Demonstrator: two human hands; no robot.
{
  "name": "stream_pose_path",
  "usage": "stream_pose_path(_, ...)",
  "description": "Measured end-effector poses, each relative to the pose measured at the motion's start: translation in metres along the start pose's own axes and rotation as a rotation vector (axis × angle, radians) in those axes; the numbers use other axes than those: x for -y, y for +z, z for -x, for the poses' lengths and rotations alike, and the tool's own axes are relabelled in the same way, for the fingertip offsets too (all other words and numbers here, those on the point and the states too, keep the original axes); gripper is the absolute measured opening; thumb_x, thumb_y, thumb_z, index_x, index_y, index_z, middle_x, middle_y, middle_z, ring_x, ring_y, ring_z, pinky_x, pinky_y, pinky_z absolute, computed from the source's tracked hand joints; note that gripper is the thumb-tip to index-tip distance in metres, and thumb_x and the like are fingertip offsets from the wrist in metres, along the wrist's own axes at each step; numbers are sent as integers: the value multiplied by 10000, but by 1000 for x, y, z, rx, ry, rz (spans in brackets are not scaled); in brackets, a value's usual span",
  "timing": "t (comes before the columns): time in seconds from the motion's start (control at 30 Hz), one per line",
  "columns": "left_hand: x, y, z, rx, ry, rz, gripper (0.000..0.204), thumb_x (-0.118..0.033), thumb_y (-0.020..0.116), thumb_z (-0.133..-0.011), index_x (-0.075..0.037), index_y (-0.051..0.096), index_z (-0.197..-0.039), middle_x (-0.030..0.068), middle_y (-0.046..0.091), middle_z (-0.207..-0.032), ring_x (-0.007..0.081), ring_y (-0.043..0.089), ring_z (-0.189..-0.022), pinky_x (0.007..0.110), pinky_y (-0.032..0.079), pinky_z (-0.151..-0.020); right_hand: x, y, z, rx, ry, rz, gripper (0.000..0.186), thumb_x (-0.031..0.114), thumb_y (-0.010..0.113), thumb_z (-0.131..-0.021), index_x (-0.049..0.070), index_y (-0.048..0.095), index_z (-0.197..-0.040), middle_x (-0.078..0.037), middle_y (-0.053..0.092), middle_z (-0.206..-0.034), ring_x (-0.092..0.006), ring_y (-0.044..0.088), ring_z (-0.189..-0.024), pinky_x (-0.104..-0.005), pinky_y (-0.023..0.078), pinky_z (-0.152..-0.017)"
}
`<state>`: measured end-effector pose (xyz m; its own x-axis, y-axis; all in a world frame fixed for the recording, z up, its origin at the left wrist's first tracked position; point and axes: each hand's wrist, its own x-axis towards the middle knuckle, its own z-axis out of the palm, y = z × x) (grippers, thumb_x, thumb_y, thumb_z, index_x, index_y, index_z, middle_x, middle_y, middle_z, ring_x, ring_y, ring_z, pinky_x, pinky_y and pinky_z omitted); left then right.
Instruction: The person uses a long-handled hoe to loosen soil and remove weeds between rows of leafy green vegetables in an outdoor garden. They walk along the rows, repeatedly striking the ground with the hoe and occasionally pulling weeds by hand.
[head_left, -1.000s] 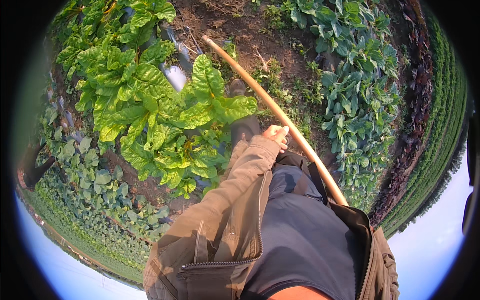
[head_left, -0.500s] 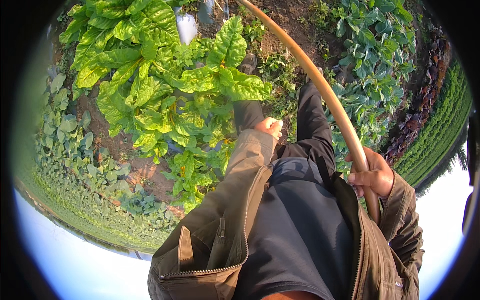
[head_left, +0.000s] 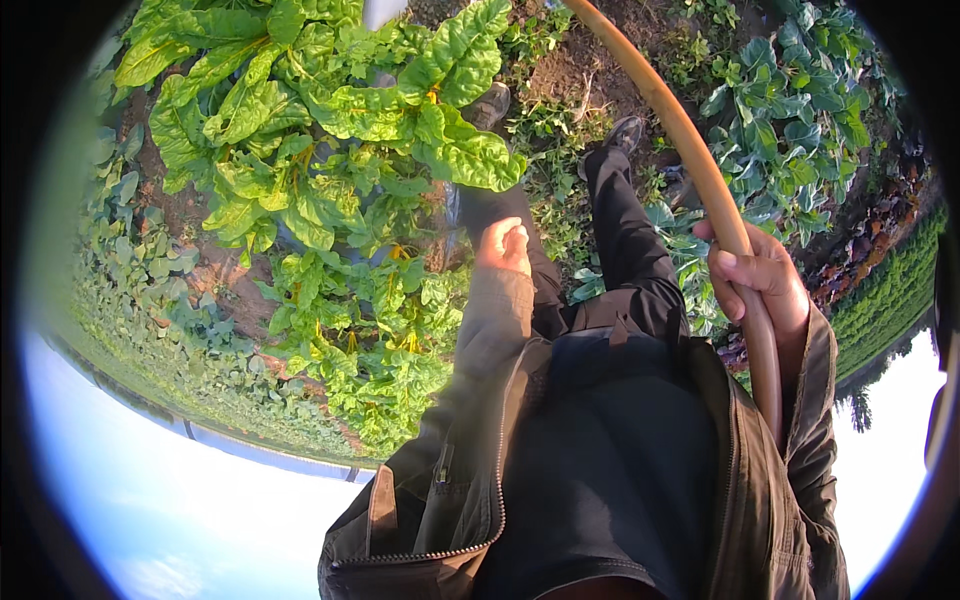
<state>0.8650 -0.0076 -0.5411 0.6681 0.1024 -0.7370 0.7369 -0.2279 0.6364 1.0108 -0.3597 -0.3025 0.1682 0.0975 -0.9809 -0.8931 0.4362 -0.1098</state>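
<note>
My right hand (head_left: 768, 280) is wrapped round a long, smooth wooden handle (head_left: 690, 140) at the right. Its lower end lies against my jacket sleeve, and the upper end runs out of view at the top. My left hand (head_left: 505, 245) hangs in front of my left thigh with its fingers curled in, and nothing shows in it. Beside it on the left grow large, crinkled, yellow-green chard leaves (head_left: 370, 113), close to the hand but apart from it.
Blue-green leafy plants (head_left: 800, 120) form a row on the right, with dark red plants (head_left: 880, 240) beyond. Low weeds and brown soil (head_left: 575, 75) lie between the rows. My right shoe (head_left: 625, 133) stands among the weeds; the left shoe (head_left: 487, 107) is partly behind leaves.
My right hand and the wooden handle have moved up and to the right in view. My left hand has shifted left and slightly up. My right shoe has come into fuller view.
</note>
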Motion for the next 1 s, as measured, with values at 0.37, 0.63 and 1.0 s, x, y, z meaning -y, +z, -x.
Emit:
stream_pose_path(0.37,174,-143,-302,-558,-136,-548,235,-25,621,-942,27,726,-1146,209,749,-1117,312,729,-974,400,562,-868,-12,25,-136,-24,4,-357,765,126,820,-828,-125,455,-1451,-37,519,-691,-141,515,-424,-268,437,-392)
stream_pose_path(0.63,216,-160,-457,-580,-158,730,369,-270,711,-985,-58,675,-1285,85,718,-925,218,697,-777,393,560,-628,18,61,-203,-18,-43,-259,678,-2,697,-948,-167,320,-1487,-98,533,-738,-238,558,-410,-348,496,-335)
stream_pose_path(1.0,251,-184,-511,-586,-294,599,379,-290,716,-982,-70,671,-1287,87,716,-918,219,693,-758,398,559,-616,59,106,-237,-137,-10,53,628,53,671,-980,-194,341,-1454,-69,496,-662,-230,530,-373,-364,486,-315)
